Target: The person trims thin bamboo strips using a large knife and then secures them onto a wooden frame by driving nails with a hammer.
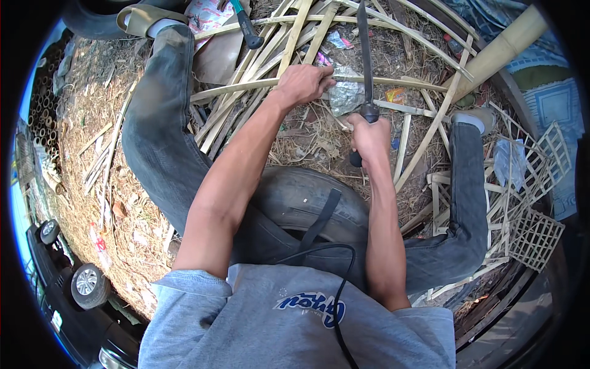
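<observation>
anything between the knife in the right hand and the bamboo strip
Nothing visible: the knife in the right hand crosses over the bamboo strip held by the left hand; contact can't be told. Crumpled plastic lies beneath the strip.

between the left hand [302,83] and the right hand [371,139], a gap opens over straw [319,138] and a foil scrap [346,98]; the strip [393,81] and the upright knife [365,55] bar its far side. nearer, a hand could pass between the forearms [243,157], over the tire [286,190]. piled slats [297,34] and the left leg [157,132] obstruct the left; crossed slats [437,121], the pole [499,55] and the right leg [468,178] hem in the right.
</observation>
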